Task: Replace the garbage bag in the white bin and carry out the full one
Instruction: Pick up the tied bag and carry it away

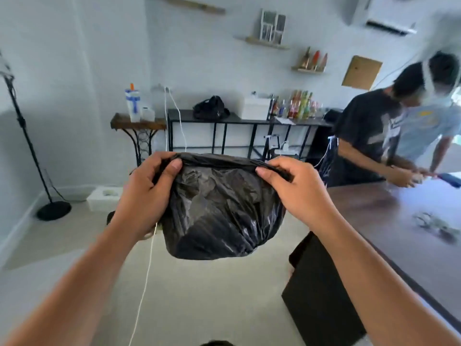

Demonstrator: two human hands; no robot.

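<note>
A full black garbage bag (pixel 219 211) hangs in the air in front of me, bulging at the bottom and bunched along its top edge. My left hand (pixel 147 188) grips the top edge at the left end, fingers closed over the plastic. My right hand (pixel 296 186) pinches the same edge at the right end. The bag is clear of the floor. A low white container (pixel 103 197) stands on the floor by the far wall, left of my left hand; I cannot tell whether it is the white bin.
A dark wooden table (pixel 399 228) runs along the right, with a black chair back (pixel 321 290) beside it. Two people (pixel 379 136) lean over its far end. A black console table (pixel 249 121) with bottles lines the back wall. A lamp stand (pixel 53 211) sits at left. A white cord (pixel 144 278) hangs below my left hand.
</note>
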